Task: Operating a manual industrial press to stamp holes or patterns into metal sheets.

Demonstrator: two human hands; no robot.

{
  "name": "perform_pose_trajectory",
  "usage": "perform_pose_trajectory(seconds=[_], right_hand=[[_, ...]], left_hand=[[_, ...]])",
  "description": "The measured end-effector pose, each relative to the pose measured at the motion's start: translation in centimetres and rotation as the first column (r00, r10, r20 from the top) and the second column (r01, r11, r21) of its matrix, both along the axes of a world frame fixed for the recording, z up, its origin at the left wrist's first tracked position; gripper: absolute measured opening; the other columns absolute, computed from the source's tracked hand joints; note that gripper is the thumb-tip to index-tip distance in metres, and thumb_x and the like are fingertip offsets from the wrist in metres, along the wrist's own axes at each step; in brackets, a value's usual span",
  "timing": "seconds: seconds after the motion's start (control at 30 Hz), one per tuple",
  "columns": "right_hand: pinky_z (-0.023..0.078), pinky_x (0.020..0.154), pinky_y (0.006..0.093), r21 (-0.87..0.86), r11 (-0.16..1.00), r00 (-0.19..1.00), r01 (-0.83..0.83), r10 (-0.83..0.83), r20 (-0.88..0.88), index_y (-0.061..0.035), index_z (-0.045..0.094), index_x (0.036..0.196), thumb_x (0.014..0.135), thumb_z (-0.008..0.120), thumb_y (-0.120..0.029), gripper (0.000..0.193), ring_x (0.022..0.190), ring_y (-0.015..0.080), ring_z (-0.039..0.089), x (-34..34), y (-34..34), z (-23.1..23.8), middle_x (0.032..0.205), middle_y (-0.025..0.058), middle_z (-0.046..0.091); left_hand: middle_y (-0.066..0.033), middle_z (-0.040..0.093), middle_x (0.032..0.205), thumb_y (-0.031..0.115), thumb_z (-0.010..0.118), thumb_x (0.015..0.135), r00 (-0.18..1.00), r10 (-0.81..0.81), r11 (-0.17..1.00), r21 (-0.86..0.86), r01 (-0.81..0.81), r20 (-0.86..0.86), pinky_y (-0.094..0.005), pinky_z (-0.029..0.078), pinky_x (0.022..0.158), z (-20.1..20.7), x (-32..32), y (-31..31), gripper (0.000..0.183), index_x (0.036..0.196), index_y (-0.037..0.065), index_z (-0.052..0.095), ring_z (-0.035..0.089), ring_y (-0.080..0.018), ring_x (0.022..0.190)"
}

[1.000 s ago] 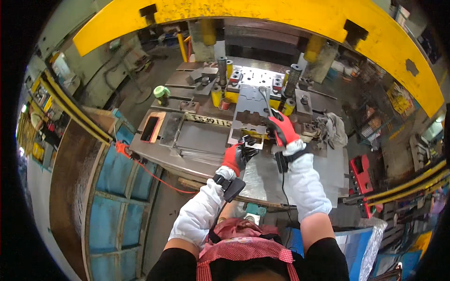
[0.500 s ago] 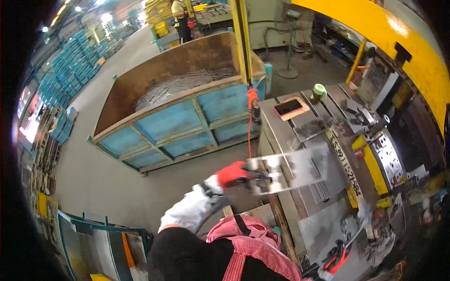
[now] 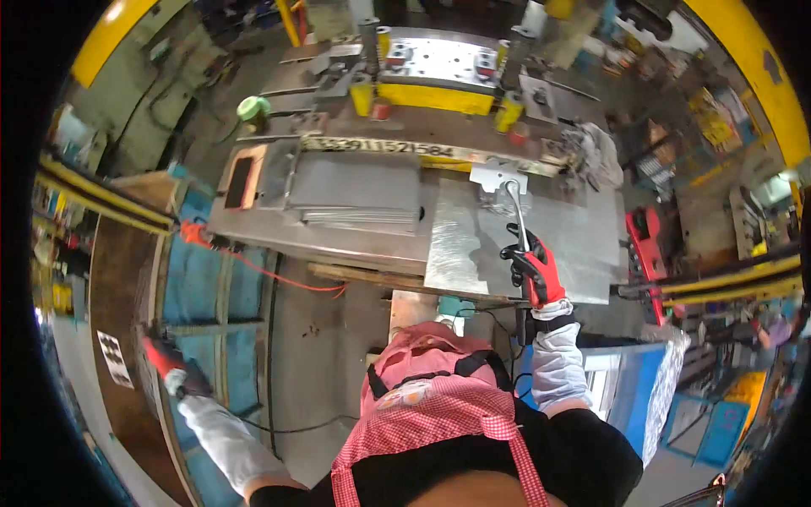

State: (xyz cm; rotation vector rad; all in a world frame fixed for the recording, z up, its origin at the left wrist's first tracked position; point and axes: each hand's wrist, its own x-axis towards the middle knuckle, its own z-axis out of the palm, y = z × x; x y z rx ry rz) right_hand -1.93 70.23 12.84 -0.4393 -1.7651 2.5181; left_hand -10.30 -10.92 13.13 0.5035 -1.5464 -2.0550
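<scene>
My left hand point(image 3: 169, 357), in a red and dark glove, reaches over the side of the blue bin point(image 3: 190, 283). Its blurred fingers look stretched out and hold nothing. Beyond them, apart from the hand, is a metal sheet with cutouts point(image 3: 115, 358); I cannot tell if it lies in the bin or is falling. My right hand point(image 3: 534, 269), in a red and black glove, is closed round a metal rod tool with a rounded end point(image 3: 517, 207). The tool's end is at a small notched metal plate point(image 3: 488, 177) above a flat shiny sheet point(image 3: 456, 245).
Left of the shiny sheet lies a stack of metal sheets point(image 3: 355, 186). A phone point(image 3: 242, 182) and a green-lidded container point(image 3: 253, 108) are at the bench's left. Behind stands the press die point(image 3: 443, 63). A red cord point(image 3: 287, 277) hangs between bench and bin.
My view has swung right to face the press. My left hand has moved to the bin and let go of the metal sheet with cutouts. My right hand has carried the rod tool to the notched plate.
</scene>
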Motion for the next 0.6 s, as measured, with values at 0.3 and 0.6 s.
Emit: perform_pose_trajectory(seconds=[0.3,0.6], right_hand=[[0.040,0.047,0.0230,0.034,0.999,0.990,-0.031,0.026,0.140,-0.0058,0.047,0.124,0.083,0.056,-0.013,0.042,0.053,0.0085,0.048,2.7,5.5,-3.2,0.081,0.0061,0.062],[0.043,0.045,0.0261,0.251,0.967,0.956,0.033,-0.104,0.273,-0.0120,0.040,0.129,0.087,0.054,-0.019,0.045,0.052,0.0098,0.049,0.9,7.2,-8.2,0.079,0.0051,0.062]], left_hand=[[-0.0084,0.060,0.106,0.020,0.055,0.085,0.729,-0.504,0.817,-0.018,0.576,0.464,-0.0294,0.048,0.069,-17.4,1.3,27.6,0.035,0.119,0.010,0.053,0.060,-0.0172,0.082],[-0.0078,0.061,0.101,0.020,0.060,0.084,0.641,-0.465,0.868,0.173,0.465,0.611,-0.0283,0.047,0.063,-17.6,6.5,28.1,0.036,0.118,0.010,0.054,0.058,-0.0162,0.076]])
